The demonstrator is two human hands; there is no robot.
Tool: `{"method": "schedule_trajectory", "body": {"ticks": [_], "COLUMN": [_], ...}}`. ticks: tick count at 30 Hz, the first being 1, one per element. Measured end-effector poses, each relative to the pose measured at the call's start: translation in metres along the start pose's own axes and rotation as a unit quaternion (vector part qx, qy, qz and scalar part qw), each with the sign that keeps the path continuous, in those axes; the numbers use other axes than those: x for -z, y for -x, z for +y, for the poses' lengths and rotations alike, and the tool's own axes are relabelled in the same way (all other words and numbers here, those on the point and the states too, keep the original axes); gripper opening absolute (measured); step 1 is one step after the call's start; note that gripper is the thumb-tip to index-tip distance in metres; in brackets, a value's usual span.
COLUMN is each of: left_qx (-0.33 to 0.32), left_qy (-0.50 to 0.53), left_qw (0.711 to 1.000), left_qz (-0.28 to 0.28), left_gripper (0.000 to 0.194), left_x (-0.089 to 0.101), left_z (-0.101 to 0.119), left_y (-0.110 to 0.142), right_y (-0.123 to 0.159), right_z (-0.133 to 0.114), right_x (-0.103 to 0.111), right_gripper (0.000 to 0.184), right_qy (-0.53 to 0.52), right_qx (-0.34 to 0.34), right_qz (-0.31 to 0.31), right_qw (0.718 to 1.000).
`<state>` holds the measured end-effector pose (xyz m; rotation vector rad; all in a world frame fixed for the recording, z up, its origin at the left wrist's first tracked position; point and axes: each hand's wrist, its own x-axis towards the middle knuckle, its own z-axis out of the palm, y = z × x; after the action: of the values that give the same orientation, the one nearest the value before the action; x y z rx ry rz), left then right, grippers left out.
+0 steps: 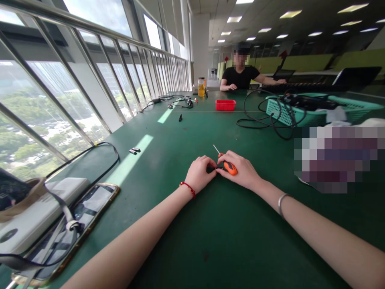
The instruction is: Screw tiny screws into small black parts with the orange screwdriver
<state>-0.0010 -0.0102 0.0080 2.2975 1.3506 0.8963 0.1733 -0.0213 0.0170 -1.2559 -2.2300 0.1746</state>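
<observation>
My right hand point(240, 170) is closed around an orange-and-black screwdriver point(231, 167), its thin metal shaft pointing up and away to the left. Across from it, my left hand point(199, 171) pinches a small dark piece point(217, 168) that lies between both hands. Fingers cover most of that piece, so its kind cannot be made out. My right fingertips also reach its near end. Both hands are low over the green table point(192, 224). Off to the left, two small black-and-silver parts point(135, 151) lie beside a strip of sunlight.
A phone point(104, 196), a white box-shaped device point(72, 192) and a strap lie at left by the railing point(120, 52). Farther back are a red tray point(225, 105), a bottle point(201, 87) and a teal basket point(351, 108) with black cables. A person point(240, 76) sits at the far end.
</observation>
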Motion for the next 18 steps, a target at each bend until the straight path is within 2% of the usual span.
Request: {"method": "schedule_trajectory", "body": {"ticks": [6, 12, 18], "left_qx": [-0.013, -0.026, -0.04], "left_qy": [-0.007, -0.022, -0.064], "left_qw": [1.0, 0.999, 0.997], "left_qz": [0.0, 0.021, 0.023], "left_gripper": [0.008, 0.007, 0.006], "left_x": [0.0016, 0.0027, 0.0031], "left_z": [0.0021, 0.0043, 0.0066], "left_y": [0.0003, 0.0016, 0.003], "right_y": [0.002, 0.0017, 0.0017], "right_z": [0.0044, 0.0069, 0.002], "right_x": [0.0008, 0.0015, 0.004], "right_gripper": [0.021, 0.016, 0.018], "right_qy": [0.086, 0.108, 0.172], "right_qx": [0.018, 0.048, 0.08], "right_qz": [-0.01, -0.013, -0.02], "right_qw": [0.996, 0.993, 0.982]}}
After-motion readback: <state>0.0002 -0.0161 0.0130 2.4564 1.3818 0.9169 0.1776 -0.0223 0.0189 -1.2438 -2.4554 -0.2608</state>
